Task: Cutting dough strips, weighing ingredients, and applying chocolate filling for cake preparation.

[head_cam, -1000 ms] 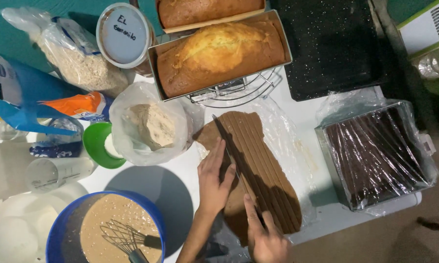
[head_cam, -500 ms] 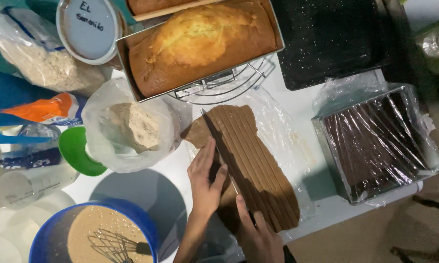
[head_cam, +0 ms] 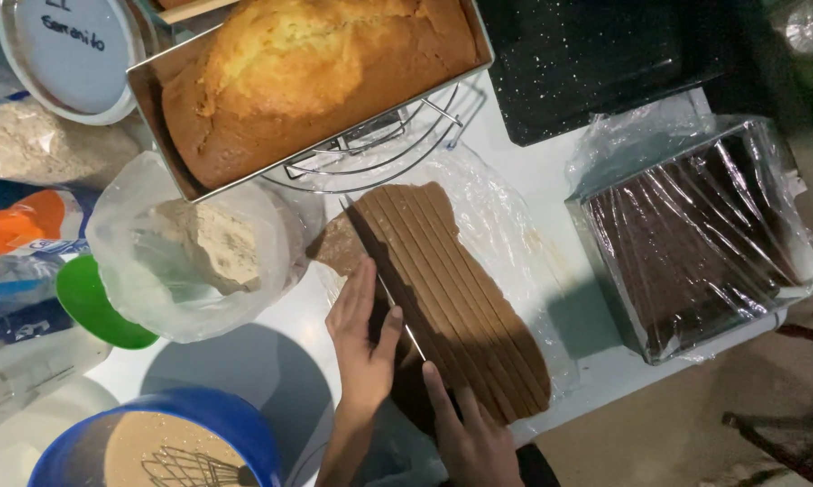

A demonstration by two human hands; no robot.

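A flat brown slab of dough [head_cam: 461, 298], scored into long strips, lies on clear plastic wrap [head_cam: 506, 216] on the white table. My left hand [head_cam: 361, 338] presses flat on the slab's left edge, fingers together. My right hand [head_cam: 465, 437] grips the handle of a long knife [head_cam: 384, 280] whose blade lies lengthwise along the slab, beside my left fingers. The handle itself is hidden inside my right hand.
A golden loaf in a metal tin [head_cam: 307, 81] sits on a wire rack [head_cam: 379, 153]. A foil pan of brown cake under plastic [head_cam: 695, 234] stands right, a dark baking tray [head_cam: 596, 54] behind. Bagged flour [head_cam: 199, 252], a blue bowl of batter with whisk [head_cam: 163, 451], a green lid [head_cam: 100, 307] lie left.
The view has dropped closer to the table. Both hands stay on the slab and the knife, with the blade still lying along the left strips.
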